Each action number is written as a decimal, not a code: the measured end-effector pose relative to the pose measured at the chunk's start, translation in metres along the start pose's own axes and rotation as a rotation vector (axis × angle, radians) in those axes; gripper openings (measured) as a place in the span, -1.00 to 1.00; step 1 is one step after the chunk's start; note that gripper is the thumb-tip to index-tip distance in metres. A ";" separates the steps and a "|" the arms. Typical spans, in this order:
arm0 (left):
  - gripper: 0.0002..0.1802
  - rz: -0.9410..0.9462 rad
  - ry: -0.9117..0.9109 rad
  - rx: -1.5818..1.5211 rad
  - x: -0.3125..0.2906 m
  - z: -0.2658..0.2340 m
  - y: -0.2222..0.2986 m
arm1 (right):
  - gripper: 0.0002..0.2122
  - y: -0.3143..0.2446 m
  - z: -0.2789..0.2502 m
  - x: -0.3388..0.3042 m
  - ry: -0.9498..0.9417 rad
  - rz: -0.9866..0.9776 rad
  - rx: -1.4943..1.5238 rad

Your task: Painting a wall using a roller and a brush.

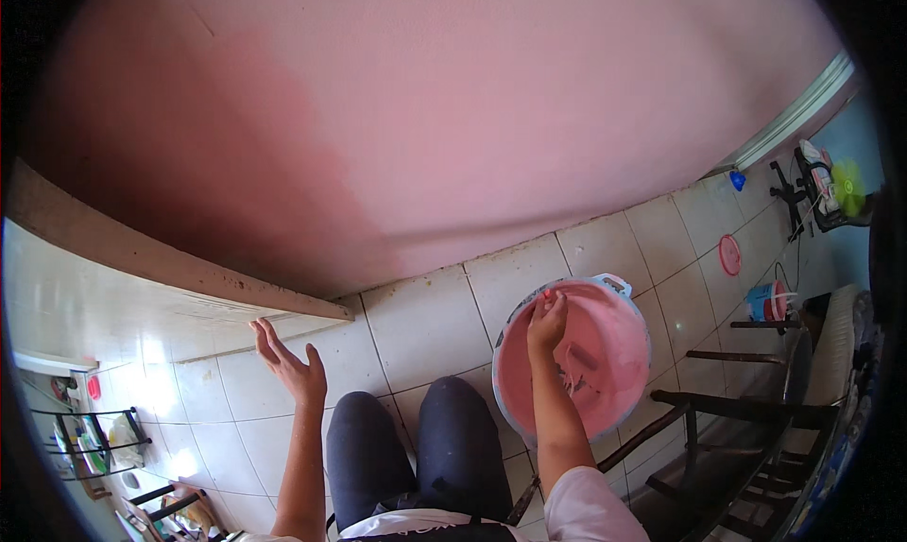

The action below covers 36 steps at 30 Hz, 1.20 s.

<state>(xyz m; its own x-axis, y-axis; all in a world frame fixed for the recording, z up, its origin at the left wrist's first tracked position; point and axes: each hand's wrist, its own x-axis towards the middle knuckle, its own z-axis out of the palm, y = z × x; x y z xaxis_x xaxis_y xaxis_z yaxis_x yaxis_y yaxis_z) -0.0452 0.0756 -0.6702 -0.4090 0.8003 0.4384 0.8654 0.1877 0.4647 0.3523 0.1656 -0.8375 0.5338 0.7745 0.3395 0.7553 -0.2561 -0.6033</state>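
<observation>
Clenched R hand [548, 322] apparently has roller [583, 356] by its handle, in pink-coated basin [624, 325], right of ctr. in frame; L hand [293, 369] empty, lower left. Roller prob. light, cover soft, slick if wet: grip handle only.

A plastic tub [614, 284], coated inside with glossy pink paint [619, 367], stands on smooth, glazed tiles [420, 320] that throw back light. Beyond the tub, a wall [520, 98] wears a largely matt pink finish. Well left of the tub, a white panel [142, 301] shows a glossy face and rough, chipped edge; nearer it, trousers [368, 438] are matt dark cloth. Right of the tub, a dark frame [746, 408] carries a dull sheen.
</observation>
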 end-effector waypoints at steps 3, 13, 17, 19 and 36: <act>0.00 0.000 -0.022 0.045 0.000 -0.002 0.001 | -0.69 0.002 -0.002 0.003 -0.043 -0.028 0.056; -0.02 -0.143 -0.085 0.001 -0.013 0.002 0.013 | -0.92 0.036 -0.025 -0.017 0.009 0.267 0.049; -0.08 -0.114 -0.182 -0.162 -0.039 0.020 0.006 | -0.92 0.049 -0.040 -0.015 -0.171 0.608 0.568; -0.16 -0.138 -0.215 -0.220 -0.057 0.028 0.005 | -0.92 0.040 -0.040 -0.025 -0.111 0.345 0.471; -0.31 -0.229 -0.442 -0.203 -0.088 0.035 0.010 | -0.85 0.006 -0.099 -0.070 0.039 0.393 0.762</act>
<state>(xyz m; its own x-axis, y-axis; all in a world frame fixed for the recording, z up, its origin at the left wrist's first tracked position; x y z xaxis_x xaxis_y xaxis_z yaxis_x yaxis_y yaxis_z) 0.0095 0.0272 -0.7313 -0.3818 0.9235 -0.0371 0.6770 0.3067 0.6690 0.3566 0.0528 -0.7936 0.7266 0.6868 0.0205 0.0590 -0.0326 -0.9977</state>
